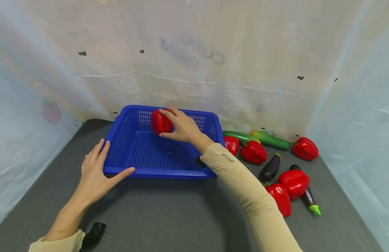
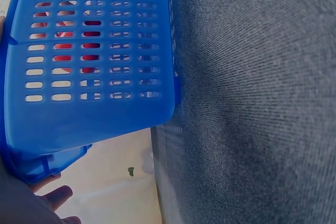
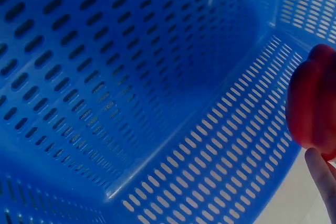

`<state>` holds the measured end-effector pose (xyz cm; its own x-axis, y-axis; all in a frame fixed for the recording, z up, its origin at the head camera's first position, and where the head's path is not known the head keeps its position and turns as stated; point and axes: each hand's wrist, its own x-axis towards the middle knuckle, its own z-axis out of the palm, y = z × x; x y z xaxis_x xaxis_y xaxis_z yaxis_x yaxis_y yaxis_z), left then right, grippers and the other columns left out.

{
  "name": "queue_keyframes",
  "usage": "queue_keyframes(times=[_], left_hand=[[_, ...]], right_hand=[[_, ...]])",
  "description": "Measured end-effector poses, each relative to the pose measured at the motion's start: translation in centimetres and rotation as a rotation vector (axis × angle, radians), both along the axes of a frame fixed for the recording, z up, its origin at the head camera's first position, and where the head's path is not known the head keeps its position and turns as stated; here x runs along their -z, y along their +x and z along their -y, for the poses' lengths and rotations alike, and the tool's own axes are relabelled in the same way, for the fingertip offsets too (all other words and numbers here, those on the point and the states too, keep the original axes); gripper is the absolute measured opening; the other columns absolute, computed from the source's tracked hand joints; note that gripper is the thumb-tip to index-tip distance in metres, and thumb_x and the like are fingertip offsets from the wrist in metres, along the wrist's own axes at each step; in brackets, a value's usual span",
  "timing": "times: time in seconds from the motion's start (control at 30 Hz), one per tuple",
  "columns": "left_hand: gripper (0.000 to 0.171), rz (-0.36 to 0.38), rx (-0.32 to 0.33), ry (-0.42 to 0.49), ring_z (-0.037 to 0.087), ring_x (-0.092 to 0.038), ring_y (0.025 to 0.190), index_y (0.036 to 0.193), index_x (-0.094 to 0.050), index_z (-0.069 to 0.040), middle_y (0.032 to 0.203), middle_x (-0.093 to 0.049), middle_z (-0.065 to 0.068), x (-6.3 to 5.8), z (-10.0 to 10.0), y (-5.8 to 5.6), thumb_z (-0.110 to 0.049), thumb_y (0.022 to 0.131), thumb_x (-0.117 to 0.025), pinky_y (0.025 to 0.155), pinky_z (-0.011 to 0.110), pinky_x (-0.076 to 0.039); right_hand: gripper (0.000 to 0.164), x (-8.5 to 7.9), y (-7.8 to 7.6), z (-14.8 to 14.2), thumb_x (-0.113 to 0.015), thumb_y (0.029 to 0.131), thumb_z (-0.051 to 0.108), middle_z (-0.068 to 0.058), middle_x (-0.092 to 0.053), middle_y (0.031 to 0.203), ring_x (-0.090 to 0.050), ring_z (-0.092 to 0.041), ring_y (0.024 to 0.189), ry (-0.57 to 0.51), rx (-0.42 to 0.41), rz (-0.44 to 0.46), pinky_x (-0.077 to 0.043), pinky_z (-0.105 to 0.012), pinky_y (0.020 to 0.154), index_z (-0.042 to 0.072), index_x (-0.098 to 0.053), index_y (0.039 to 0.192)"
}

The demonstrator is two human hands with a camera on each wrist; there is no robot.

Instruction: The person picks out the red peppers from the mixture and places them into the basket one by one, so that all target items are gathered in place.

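Observation:
A red bell pepper (image 1: 160, 122) is gripped by my right hand (image 1: 182, 127), held inside the blue plastic basket (image 1: 162, 173) near its back wall. The right wrist view shows the same pepper (image 3: 313, 100) at the right edge, a fingertip against it, with the slotted basket floor and walls beyond. My left hand (image 1: 96, 171) rests at the basket's front left corner, fingers straight along the left rim and thumb stretched over the front rim. Through the side slots in the left wrist view, red shows behind the basket wall (image 2: 89, 124).
Right of the basket lie several red bell peppers (image 1: 254, 152), two green zucchini (image 1: 270, 140) and two dark eggplants (image 1: 270, 168). One pepper (image 1: 294, 183) lies across an eggplant. A pale plastic sheet (image 1: 194, 80) hangs behind the dark grey table (image 1: 169, 213).

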<state>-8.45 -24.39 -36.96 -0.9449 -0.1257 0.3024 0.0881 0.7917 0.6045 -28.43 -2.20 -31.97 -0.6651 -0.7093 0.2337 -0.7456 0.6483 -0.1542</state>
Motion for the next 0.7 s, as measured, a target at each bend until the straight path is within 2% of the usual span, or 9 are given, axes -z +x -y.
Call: queue_keyframes(times=[0.37,0.7], left_hand=[[0.110,-0.004,-0.010,-0.035,0.046,-0.005,0.145,0.153,-0.012,-0.003,0.160,-0.006,0.022,0.1,-0.2,0.2,-0.051,0.076,-0.073,0.113,0.065,0.006],[0.112,-0.001,-0.013,-0.034,0.045,-0.005,0.145,0.153,-0.012,-0.003,0.160,-0.006,0.022,0.2,-0.4,0.1,-0.054,0.075,-0.073,0.113,0.064,0.007]], right_hand=[[0.081,0.8,0.0,1.9,-0.065,0.084,0.053,-0.007,-0.035,0.152,-0.043,-0.026,0.134,0.108,-0.024,0.021,-0.052,-0.039,0.094,0.025,-0.031,0.151],[0.079,1.3,-0.1,3.6,-0.067,0.083,0.052,-0.008,-0.041,0.148,-0.046,-0.025,0.131,0.131,-0.055,0.046,-0.049,-0.041,0.099,0.022,-0.036,0.148]])
